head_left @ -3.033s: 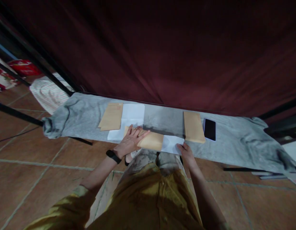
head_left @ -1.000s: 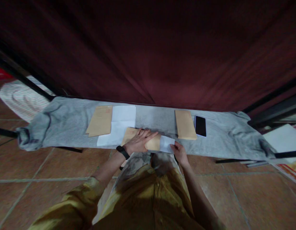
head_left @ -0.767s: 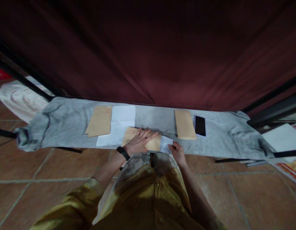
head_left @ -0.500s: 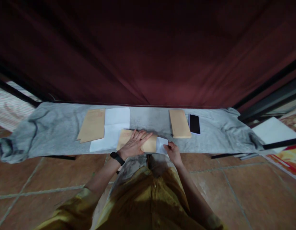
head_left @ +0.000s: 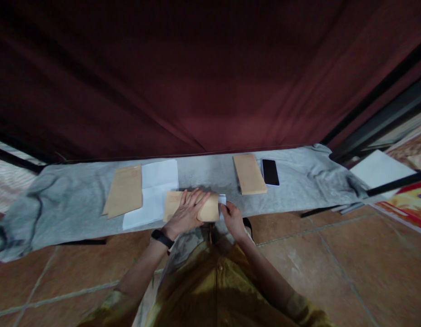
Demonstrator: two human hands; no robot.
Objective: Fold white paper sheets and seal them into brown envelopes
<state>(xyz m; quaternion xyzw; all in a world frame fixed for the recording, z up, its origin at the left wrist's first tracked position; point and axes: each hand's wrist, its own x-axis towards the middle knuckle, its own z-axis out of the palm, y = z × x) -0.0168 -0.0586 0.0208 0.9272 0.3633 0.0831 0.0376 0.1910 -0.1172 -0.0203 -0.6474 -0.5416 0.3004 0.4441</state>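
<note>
A tan paper envelope (head_left: 208, 210) lies at the front edge of the cloth-covered bench, its right part bulging up. My left hand (head_left: 187, 213), with a dark band at the wrist, presses on it with fingers spread flat. From the envelope's right end sticks a short strip of folded white paper (head_left: 222, 200). My right hand (head_left: 233, 219) pinches that paper between thumb and fingers, close to the envelope's mouth. How far the paper reaches inside is hidden.
Left of the hands lie white sheets (head_left: 159, 175) and tan envelopes (head_left: 127, 190), partly overlapping. On the right are a stack of envelopes (head_left: 250, 175) and a phone (head_left: 270, 172). Grey cloth (head_left: 210, 170) covers the bench; a dark red curtain (head_left: 203, 91) hangs behind.
My right hand has moved left, and the white paper has slid further into the envelope, with less showing. The envelope's right part now bulges upward. The whole view has tilted slightly.
</note>
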